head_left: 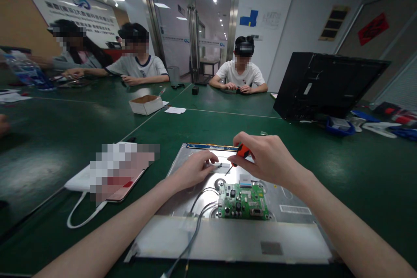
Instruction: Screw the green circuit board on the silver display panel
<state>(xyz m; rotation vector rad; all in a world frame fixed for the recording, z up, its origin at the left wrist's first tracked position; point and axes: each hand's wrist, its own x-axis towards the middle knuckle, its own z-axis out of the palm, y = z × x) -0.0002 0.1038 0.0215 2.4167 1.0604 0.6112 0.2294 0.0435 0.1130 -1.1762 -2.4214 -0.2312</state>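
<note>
Gripping one orange-and-black screwdriver (pixel 243 151), the right hand (pixel 269 156) is closed round its handle just beyond the green circuit board (pixel 244 203); the shaft slants down, and I cannot tell whether its tip touches the metal panel (pixel 283 195) under the board. The left hand (pixel 197 166) is beyond the board and to its left, fingers curled close together beside one small dark piece (pixel 220 165); whether they pinch it, I cannot tell.

The one white label (pixel 295 210) right of the board bears print too small to read. Far beyond the board to the left, one wall sign (pixel 74 13) shows a blue logo and Chinese characters, "大数据" among them, with blurred smaller lines below. One red paper (pixel 373 29), far off to the board's right, bears a character I cannot make out. The bottle (pixel 31 74), far to the board's left, has an illegible label.

Left of the board lies one pink phone (pixel 122 193) with a white cable (pixel 76 225). Beyond the board sit three co-workers (pixel 243 71), one white box (pixel 146 106) and, to its right, one black monitor (pixel 325 87).
</note>
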